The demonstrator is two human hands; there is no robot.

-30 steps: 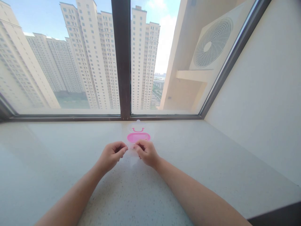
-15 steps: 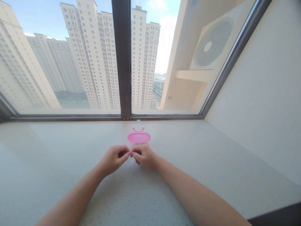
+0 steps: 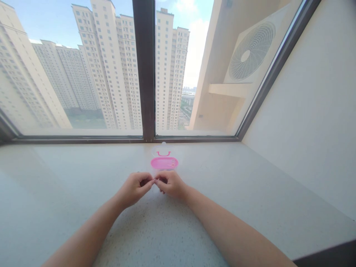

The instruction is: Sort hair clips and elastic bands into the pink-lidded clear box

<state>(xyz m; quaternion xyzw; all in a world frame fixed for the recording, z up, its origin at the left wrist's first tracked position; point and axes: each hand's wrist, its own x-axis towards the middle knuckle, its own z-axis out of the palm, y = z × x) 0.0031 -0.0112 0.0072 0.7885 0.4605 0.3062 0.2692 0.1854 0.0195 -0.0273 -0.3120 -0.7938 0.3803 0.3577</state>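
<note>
My left hand [image 3: 137, 188] is closed in a pinch, thumb against forefinger, just above the pale speckled sill. Fingertip to fingertip with it, my right hand [image 3: 169, 183] pinches from the other side. Whatever lies between the fingertips is too small to make out. Right behind my hands stands a small clear plastic box with a pink rim [image 3: 164, 163]. Its clear lid with a pink handle [image 3: 164, 153] is tipped open towards the window. My right hand covers the front of the box, so its contents are mostly hidden.
The speckled stone sill [image 3: 133, 237] stretches out under both forearms. A dark window frame [image 3: 147, 74] rises behind the box, with tall buildings and an air-conditioner unit [image 3: 250, 52] outside the glass. A white wall [image 3: 311, 111] bounds the right side.
Both hands keep nearly the same pinched position, with only a very slight shift at the fingertips. The box has not moved.
</note>
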